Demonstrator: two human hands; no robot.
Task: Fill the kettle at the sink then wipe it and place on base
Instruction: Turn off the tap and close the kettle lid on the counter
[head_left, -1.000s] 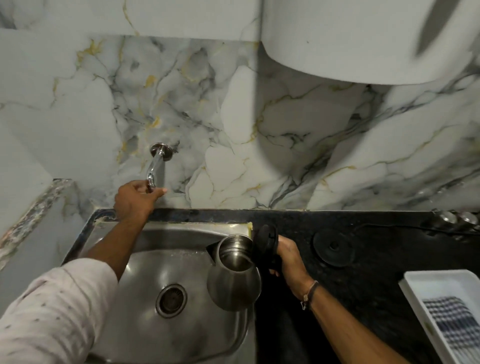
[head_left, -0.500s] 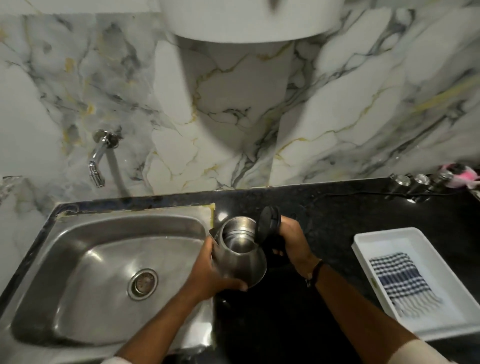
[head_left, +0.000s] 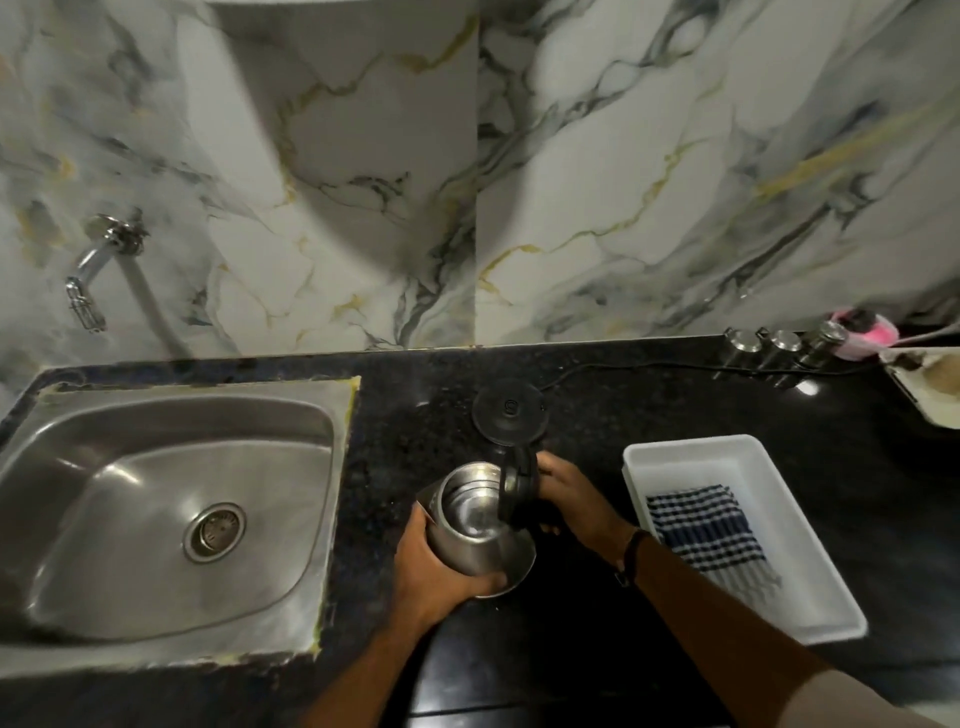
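Note:
A steel kettle (head_left: 480, 525) with its black lid flipped open is over the black counter, right of the sink (head_left: 161, 509). My right hand (head_left: 569, 496) grips its black handle. My left hand (head_left: 439, 569) cups the kettle's lower left side. Water shows inside the kettle. The round black base (head_left: 510, 414) lies on the counter just behind the kettle, its cord running to the right. A blue-and-white checked cloth (head_left: 709, 532) lies in a white tray (head_left: 691, 452) to the right.
The wall tap (head_left: 91, 280) sticks out above the sink's left end. Three small steel canisters (head_left: 779, 345) and a pink item (head_left: 860, 332) stand at the back right. A light tray (head_left: 930, 395) sits at the far right edge.
My left hand left the tap and took the kettle's side. Both hands carried the kettle out of the sink and rightward over the counter, in front of the base.

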